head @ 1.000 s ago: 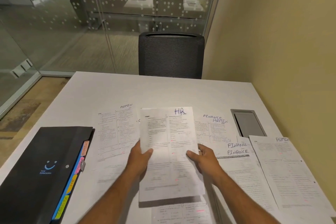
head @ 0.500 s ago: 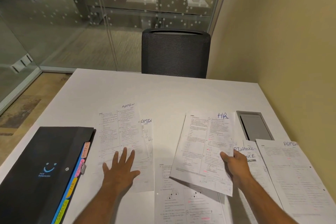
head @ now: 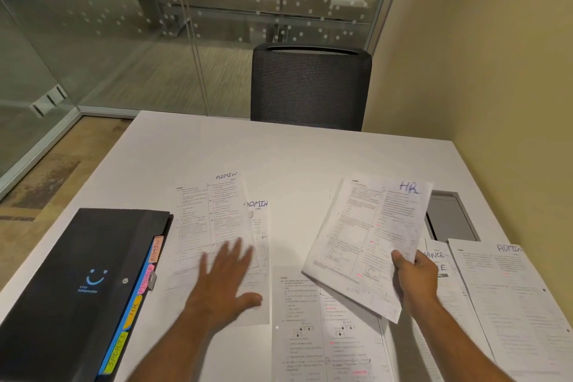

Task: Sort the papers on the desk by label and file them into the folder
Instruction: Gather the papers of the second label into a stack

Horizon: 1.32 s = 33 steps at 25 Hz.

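My right hand (head: 415, 273) grips the HR sheet (head: 369, 236) by its lower right corner and holds it lifted over the desk's right half. My left hand (head: 226, 279) lies flat with spread fingers on two overlapping ADMIN sheets (head: 210, 217) at centre left. A black folder (head: 74, 282) with coloured tabs reading ADMIN, FINANCE, HR and SPORTS lies shut at the left. FINANCE sheets (head: 438, 257) peek out behind my right hand, and another ADMIN sheet (head: 508, 298) lies at the far right. One unlabelled printed sheet (head: 313, 329) lies near me.
The white desk (head: 279, 152) runs back to a black mesh chair (head: 310, 87). A grey cable hatch (head: 449, 217) is set into the desk at the right. A beige wall stands close on the right and glass partitions on the left.
My left hand let go of the HR sheet and went down flat onto the ADMIN sheets. My right hand carried the HR sheet from the centre to the right.
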### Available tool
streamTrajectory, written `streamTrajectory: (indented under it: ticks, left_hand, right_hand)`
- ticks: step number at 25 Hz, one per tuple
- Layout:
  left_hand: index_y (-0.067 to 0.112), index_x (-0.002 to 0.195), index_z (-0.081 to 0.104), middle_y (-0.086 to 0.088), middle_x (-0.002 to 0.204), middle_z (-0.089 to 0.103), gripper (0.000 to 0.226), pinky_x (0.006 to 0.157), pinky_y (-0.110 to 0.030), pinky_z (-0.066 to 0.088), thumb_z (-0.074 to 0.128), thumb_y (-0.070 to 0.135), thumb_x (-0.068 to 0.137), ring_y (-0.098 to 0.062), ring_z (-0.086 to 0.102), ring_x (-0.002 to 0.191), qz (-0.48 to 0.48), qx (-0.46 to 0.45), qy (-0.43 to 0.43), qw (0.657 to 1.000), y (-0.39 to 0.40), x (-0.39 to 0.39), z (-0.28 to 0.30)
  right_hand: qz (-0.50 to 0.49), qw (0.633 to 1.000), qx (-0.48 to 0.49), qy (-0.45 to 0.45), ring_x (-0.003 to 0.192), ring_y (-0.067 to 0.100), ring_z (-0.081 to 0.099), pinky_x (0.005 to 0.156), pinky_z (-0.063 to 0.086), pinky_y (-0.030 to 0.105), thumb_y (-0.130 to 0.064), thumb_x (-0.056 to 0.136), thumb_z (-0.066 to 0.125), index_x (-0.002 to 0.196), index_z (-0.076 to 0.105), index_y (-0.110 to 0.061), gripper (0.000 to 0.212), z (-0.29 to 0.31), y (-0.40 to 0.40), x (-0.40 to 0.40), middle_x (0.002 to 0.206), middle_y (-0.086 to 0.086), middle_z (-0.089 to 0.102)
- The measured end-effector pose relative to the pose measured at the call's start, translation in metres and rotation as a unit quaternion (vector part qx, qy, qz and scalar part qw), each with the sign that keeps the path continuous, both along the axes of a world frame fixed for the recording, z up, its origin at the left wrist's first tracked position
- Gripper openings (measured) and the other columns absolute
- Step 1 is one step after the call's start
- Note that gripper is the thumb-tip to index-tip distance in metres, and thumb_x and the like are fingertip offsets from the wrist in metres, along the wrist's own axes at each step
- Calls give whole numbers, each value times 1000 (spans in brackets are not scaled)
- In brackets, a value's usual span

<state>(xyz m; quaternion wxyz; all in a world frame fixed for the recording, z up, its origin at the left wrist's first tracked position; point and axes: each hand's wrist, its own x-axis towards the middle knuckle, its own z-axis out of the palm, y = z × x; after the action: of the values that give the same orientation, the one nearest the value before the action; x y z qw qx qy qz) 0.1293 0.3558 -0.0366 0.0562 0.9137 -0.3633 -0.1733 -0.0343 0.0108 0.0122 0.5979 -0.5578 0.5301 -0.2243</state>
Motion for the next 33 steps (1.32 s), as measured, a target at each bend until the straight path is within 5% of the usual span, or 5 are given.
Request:
streamTrajectory:
  ticks: [4, 17, 21, 28, 33]
  left_hand:
    - [41, 155, -7, 9, 162, -19, 87, 116, -57, -17, 10, 88, 83, -30, -23, 148, -242, 61, -17, 968, -24, -34, 1]
    - [43, 154, 0, -1, 165, 6, 90, 112, -62, -4, 26, 89, 81, -35, 13, 151, -153, 86, -34, 984, -7, -27, -6]
    - [40, 150, -23, 5, 155, -33, 103, 112, -63, -17, 24, 93, 75, -30, -29, 146, -106, 125, -35, 986, -11, -28, -9]
    - [39, 147, -25, 10, 160, -25, 100, 113, -62, -19, 32, 86, 79, -28, -28, 147, -163, 100, -13, 981, -38, -50, -4]
    - [34, 157, 3, 4, 166, -2, 105, 120, -47, 3, 57, 74, 77, -26, -1, 151, 15, -4, 38, 999, -52, -49, -4]
  right_hand:
    - [-42, 999, -33, 0, 92, 32, 69, 86, 55, 41, -4, 93, 63, 116, 67, -6, 23, 12, -10, 1, 103, 11, 70]
    - [-54, 995, -72, 34, 91, 32, 67, 82, 55, 42, -7, 93, 64, 100, 64, -15, 10, 12, -15, -38, 97, 9, 67]
    - [-38, 997, -67, 28, 89, 30, 66, 80, 54, 38, -7, 94, 63, 104, 65, -12, 11, 15, -11, -40, 98, 8, 67]
    - [-21, 998, -53, 4, 87, 28, 68, 81, 54, 36, -6, 93, 65, 100, 66, -16, 13, 8, -6, -41, 100, 11, 70]
    - [7, 999, -11, -34, 88, 29, 72, 78, 57, 38, -3, 93, 64, 107, 68, -12, 17, 10, -2, -44, 98, 7, 73]
